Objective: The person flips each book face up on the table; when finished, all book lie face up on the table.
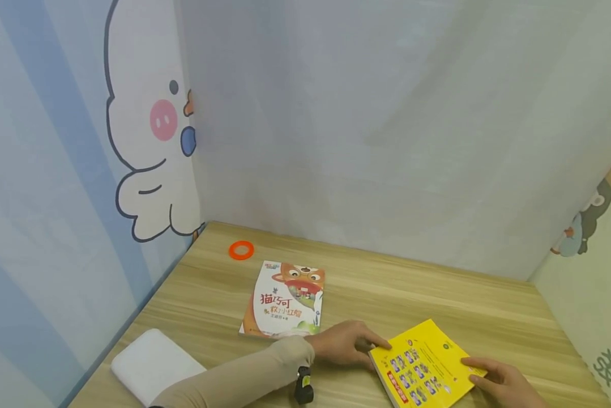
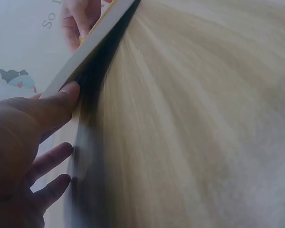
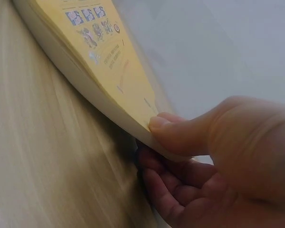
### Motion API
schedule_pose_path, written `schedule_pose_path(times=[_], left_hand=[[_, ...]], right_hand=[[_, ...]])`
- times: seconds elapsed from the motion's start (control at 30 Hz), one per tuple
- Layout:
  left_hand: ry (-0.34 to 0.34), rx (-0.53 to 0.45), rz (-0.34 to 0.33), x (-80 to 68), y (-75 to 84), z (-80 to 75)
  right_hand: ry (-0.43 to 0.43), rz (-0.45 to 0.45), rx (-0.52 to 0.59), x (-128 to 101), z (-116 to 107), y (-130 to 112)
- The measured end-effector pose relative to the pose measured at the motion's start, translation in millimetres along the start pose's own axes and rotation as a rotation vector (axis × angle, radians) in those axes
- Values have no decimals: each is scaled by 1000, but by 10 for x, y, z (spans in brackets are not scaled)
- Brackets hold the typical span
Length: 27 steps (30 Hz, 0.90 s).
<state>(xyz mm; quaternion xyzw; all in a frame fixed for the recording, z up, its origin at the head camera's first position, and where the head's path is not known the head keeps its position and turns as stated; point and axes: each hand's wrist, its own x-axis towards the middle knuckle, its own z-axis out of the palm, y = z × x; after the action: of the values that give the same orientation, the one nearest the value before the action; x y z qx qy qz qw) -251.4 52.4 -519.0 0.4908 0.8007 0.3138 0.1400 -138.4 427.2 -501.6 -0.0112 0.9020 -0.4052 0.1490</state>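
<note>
A white book, orange ring and white pad lie left of our hands. Our right hand pinches the yellow book, which runs diagonally; our left hand, fingers straight, touches its edge.

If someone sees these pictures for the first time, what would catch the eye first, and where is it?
The bright yellow book at the near right of the wooden table stands out most: the right hand pinches its right corner, thumb on top, and the left hand touches its left edge. Next come the white book with an orange cartoon cover near the middle and the small orange ring towards the far left corner.
</note>
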Motion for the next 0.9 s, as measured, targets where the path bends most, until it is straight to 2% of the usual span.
schedule_pose_path(times=[0.23,0.63,0.73,0.9], left_hand=[[27,7,-7,-5,18,-13],[55,32,14,-18,21,-50],[55,16,19,-24,4,-54],[46,-31,28,-45,-20,-58]], right_hand=[[7,-11,-27,-25,-9,-40],[46,39,-81,-50,-40,-125],[48,23,-72,-72,-57,-129],[55,-97,-5,-123,-82,-105]])
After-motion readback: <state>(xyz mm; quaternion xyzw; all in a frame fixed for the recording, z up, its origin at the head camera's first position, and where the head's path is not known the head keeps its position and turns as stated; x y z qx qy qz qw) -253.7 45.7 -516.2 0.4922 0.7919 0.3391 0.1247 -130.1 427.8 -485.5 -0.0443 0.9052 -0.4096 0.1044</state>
